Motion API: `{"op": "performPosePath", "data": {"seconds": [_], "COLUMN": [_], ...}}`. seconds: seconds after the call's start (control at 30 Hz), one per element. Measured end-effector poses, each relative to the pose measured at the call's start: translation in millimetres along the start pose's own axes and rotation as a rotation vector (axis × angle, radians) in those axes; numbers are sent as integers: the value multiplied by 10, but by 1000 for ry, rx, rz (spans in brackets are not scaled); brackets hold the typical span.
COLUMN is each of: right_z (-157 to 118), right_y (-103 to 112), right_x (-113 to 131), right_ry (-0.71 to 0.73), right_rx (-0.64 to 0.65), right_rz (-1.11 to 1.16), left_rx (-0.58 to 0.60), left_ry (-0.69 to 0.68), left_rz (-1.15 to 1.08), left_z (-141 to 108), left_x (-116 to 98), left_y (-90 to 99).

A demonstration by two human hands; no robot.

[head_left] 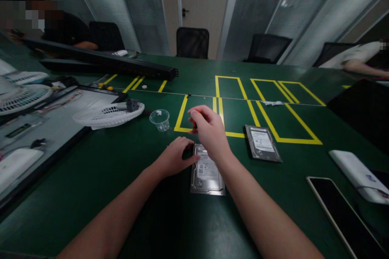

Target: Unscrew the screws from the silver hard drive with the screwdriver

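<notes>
A silver hard drive (pixel 208 180) with a white label lies flat on the green table in front of me. My left hand (pixel 174 156) grips its far left corner, thumb on the label side and fingers curled by the edge. Above the drive's far end, my right hand (pixel 209 129) is closed around a small screwdriver with an orange-red and black handle (pixel 195 119). Its tip is hard to make out behind the fingers. A second hard drive (pixel 263 143) rests to the right. To the left stands a clear plastic cup (pixel 160 120).
Fan grilles (pixel 109 114) and a grey board with wires lie at left, behind them a long black bar (pixel 121 61). A phone (pixel 343 214) and a white device (pixel 360 176) are at right. Yellow tape marks the table. Two other people sit at the far sides.
</notes>
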State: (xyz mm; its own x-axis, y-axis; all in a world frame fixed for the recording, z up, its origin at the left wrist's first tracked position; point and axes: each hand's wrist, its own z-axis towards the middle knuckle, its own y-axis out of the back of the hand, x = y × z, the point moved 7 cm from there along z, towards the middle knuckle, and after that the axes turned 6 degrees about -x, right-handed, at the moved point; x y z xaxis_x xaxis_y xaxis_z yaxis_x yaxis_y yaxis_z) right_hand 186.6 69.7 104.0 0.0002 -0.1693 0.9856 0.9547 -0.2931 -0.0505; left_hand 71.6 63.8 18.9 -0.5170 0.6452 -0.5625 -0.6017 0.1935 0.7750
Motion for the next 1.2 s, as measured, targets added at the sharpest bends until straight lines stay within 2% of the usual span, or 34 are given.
{"op": "performPosePath", "data": {"seconds": [0.17,0.37,0.87,1.2], "right_z": [13,21,2,-9], "right_y": [-8,5,-14,5], "right_x": [-30,-69,-17,-20], "right_ry": [-94,-126,-148,-186], "right_rx": [-17,-69,-11,-41], "right_rz": [73,165,108,100], "left_rx": [-5,-9,-7,-13], "left_ry": [-6,-11,-23,-25], "left_rz": [-7,-13,-13,-14], "left_z": [-4,-15,-7,-8], "left_x": [6,9,0,15], "left_y": [-1,0,1,-4]}}
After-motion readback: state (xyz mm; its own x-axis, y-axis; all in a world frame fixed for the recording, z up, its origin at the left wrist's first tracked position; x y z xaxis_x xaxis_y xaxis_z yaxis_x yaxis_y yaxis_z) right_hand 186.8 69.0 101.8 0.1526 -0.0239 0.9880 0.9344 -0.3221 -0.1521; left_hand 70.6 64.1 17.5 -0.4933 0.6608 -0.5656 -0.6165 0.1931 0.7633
